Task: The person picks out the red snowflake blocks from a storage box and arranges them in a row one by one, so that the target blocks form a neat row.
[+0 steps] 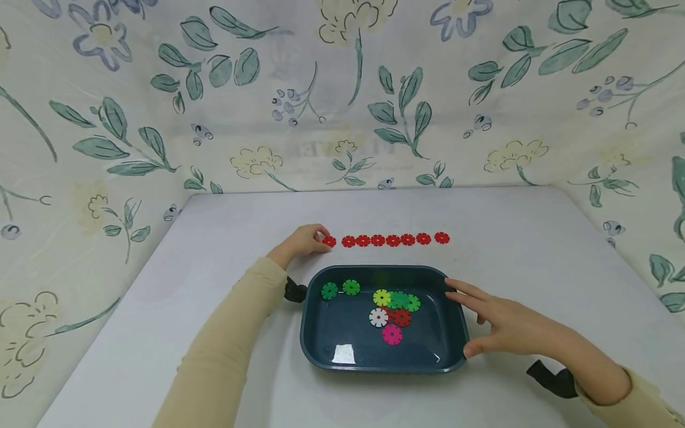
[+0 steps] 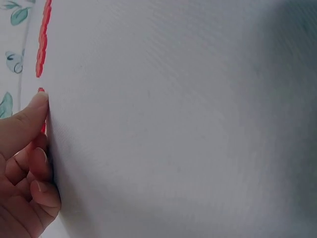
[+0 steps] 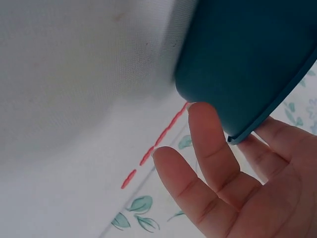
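A row of red flower-shaped discs [image 1: 393, 241] lies across the back of the table. At the row's left end my left hand [image 1: 302, 242] pinches one red disc [image 1: 329, 242] between thumb and fingers; the left wrist view shows only its red edge beside the thumb. A dark blue tray [image 1: 342, 359] stands in front of the row. My right hand [image 1: 508, 326] is at the tray's right side, fingers spread, with fingertips and thumb against the rim. From below, the right wrist view shows two straight fingers [image 3: 205, 134] beside the tray's wall.
Inside the tray lie several more flower discs: green [image 1: 351, 288], yellow [image 1: 382, 297], white [image 1: 378, 317], red [image 1: 402, 317] and pink [image 1: 392, 334]. Black straps [image 1: 295, 291] show at both wrists. A flowered cloth [image 1: 332, 119] hangs behind the white table [image 1: 214, 238].
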